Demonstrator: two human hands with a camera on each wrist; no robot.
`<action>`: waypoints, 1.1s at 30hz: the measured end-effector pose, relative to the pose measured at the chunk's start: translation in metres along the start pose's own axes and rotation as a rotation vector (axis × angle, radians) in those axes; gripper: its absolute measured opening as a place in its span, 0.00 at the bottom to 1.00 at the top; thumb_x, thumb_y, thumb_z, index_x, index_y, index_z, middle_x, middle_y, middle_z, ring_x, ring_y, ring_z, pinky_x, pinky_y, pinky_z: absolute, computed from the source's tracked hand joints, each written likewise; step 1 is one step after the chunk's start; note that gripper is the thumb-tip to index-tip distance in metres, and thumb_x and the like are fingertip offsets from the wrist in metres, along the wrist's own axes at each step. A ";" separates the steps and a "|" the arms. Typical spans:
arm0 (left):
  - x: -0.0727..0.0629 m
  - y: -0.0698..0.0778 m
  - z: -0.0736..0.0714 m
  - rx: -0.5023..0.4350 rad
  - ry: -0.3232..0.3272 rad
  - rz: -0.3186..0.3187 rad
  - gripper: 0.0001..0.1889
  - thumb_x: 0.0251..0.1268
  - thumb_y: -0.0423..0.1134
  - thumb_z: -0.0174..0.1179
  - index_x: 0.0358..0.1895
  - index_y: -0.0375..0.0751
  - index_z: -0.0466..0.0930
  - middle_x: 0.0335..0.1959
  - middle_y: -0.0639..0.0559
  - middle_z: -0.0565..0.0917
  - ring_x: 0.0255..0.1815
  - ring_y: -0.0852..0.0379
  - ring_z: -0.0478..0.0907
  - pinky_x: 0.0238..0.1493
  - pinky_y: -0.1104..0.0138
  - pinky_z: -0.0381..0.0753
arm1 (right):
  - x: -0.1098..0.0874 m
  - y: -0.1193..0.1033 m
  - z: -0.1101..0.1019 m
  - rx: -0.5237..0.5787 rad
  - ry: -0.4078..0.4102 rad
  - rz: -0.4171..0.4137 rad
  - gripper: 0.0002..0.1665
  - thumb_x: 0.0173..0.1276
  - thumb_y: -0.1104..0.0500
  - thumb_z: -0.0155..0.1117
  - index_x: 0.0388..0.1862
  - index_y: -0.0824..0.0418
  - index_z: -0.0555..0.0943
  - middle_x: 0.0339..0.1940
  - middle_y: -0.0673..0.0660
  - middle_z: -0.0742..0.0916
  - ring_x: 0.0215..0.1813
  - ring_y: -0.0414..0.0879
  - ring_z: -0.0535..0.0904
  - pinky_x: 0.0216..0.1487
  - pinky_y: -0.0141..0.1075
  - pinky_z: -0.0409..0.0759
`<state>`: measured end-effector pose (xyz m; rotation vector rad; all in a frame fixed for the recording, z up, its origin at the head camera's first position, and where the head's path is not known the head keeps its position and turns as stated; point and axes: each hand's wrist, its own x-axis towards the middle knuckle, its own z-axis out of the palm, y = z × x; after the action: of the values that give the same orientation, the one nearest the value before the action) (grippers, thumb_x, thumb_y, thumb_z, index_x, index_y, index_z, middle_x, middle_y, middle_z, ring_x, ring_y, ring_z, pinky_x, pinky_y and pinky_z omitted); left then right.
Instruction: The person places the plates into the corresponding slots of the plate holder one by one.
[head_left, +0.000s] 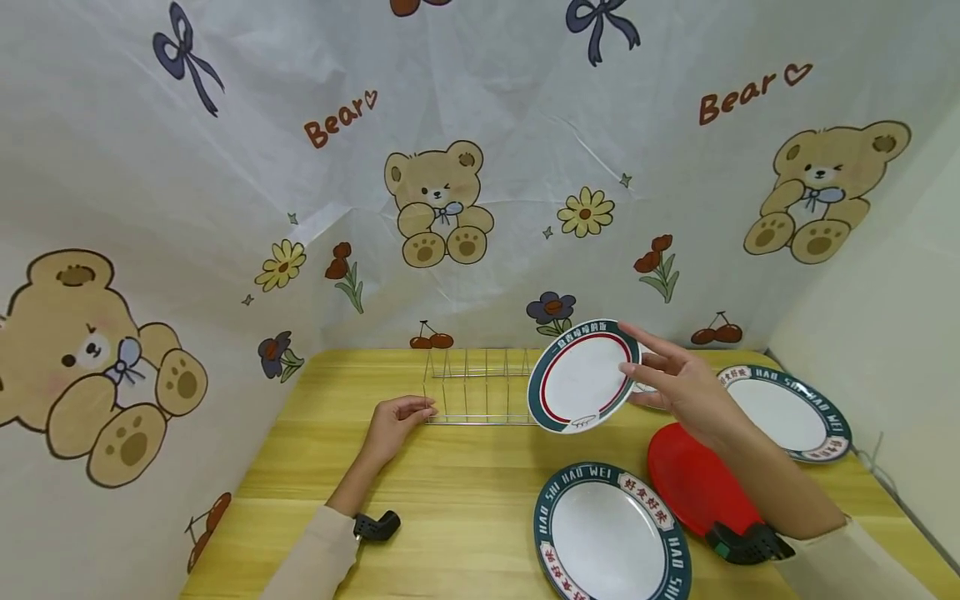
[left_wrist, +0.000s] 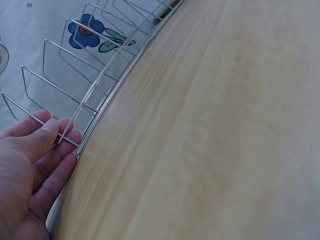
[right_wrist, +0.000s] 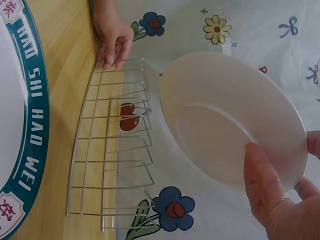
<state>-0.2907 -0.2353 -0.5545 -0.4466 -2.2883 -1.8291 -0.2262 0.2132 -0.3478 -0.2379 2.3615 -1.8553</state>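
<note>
A bear-print cloth (head_left: 510, 100) hangs behind the wood-grain desk (head_left: 442, 492). On the desk stands a wire rack (head_left: 480, 424); my left hand (head_left: 397, 427) pinches its left end between thumb and fingers. My right hand (head_left: 686, 387) grips the plate (head_left: 585, 379) by its right-hand edge. The plate is tilted, raised off the desk and, in the right wrist view, apart from the rack. Primary hazard: slippage. The grip is on one side only and the surface looks smooth, so the free side may drop and pivot the plate out of my fingers onto the rack or desk. Secondary hazard: rack displacement. The frame looks light and I restrain one end; a knock at the unheld right end could swing or tip it. Third hazard: snagging. The wire dividers are thin, and a rim meeting them at an angle could catch. Check arm clearance: my right forearm passes over the red plate (head_left: 693, 479), with the front plate (head_left: 611, 537) just beside it. A lowered forearm could push one against the other.
</note>
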 end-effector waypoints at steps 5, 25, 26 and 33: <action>0.000 0.002 -0.001 0.002 -0.005 0.021 0.11 0.68 0.32 0.66 0.50 0.32 0.88 0.41 0.42 0.90 0.43 0.49 0.89 0.42 0.69 0.88 | 0.017 -0.006 0.015 0.011 -0.028 -0.012 0.41 0.72 0.48 0.68 0.80 0.39 0.63 0.66 0.69 0.74 0.56 0.49 0.81 0.52 0.42 0.86; -0.001 -0.001 -0.002 -0.012 -0.017 0.017 0.10 0.69 0.30 0.64 0.50 0.34 0.88 0.42 0.43 0.90 0.44 0.49 0.89 0.44 0.68 0.88 | 0.067 -0.019 0.071 0.101 -0.150 -0.099 0.40 0.71 0.59 0.71 0.79 0.48 0.68 0.51 0.68 0.78 0.49 0.54 0.84 0.50 0.46 0.87; -0.001 -0.002 -0.003 -0.012 -0.018 0.019 0.10 0.69 0.30 0.64 0.50 0.34 0.88 0.42 0.43 0.90 0.45 0.48 0.89 0.44 0.67 0.88 | 0.068 -0.019 0.073 0.105 -0.153 -0.100 0.40 0.71 0.59 0.71 0.79 0.48 0.68 0.52 0.68 0.78 0.49 0.54 0.84 0.51 0.47 0.87; 0.001 -0.007 -0.002 -0.012 -0.023 0.013 0.10 0.69 0.32 0.65 0.50 0.36 0.88 0.43 0.43 0.90 0.46 0.50 0.89 0.46 0.67 0.88 | 0.079 -0.022 0.080 0.075 -0.163 -0.099 0.40 0.70 0.58 0.71 0.78 0.48 0.69 0.52 0.67 0.81 0.49 0.53 0.85 0.52 0.48 0.86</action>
<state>-0.2941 -0.2386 -0.5597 -0.4861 -2.2853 -1.8417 -0.2869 0.1160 -0.3453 -0.4866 2.2051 -1.8835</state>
